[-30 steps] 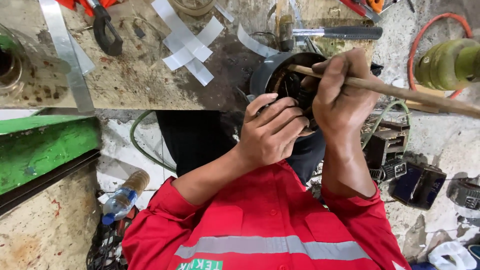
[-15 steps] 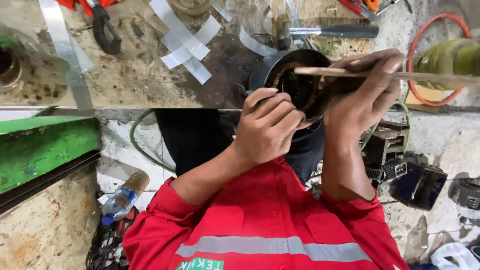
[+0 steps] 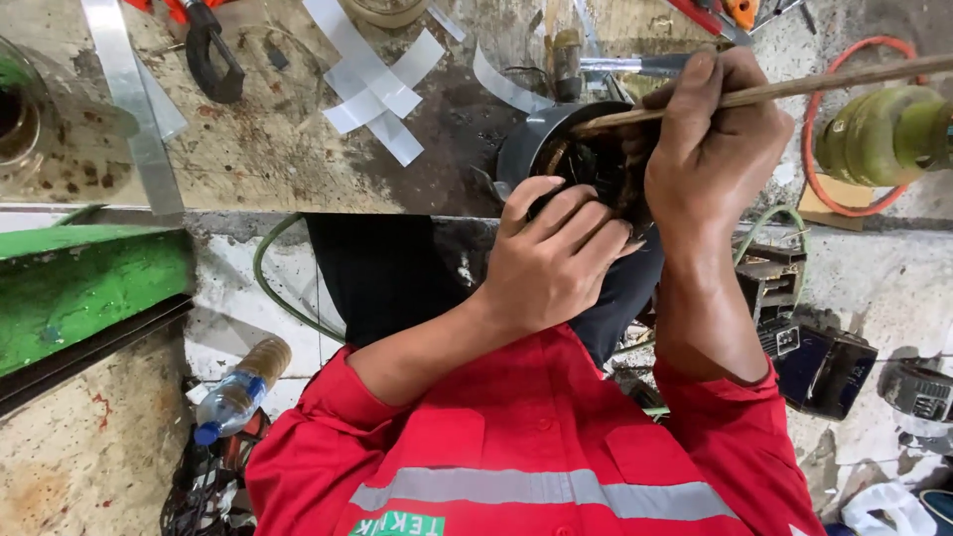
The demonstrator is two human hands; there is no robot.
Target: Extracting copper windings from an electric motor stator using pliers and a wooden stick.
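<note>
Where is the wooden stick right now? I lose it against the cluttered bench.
In the head view the wooden stick runs across the upper right, gripped in the right hand, its tip inside the dark round housing that the left hand steadies.

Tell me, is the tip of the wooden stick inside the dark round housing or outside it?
Inside. The wooden stick, held by the right hand, runs over the rim of the dark round housing into its opening.
</note>
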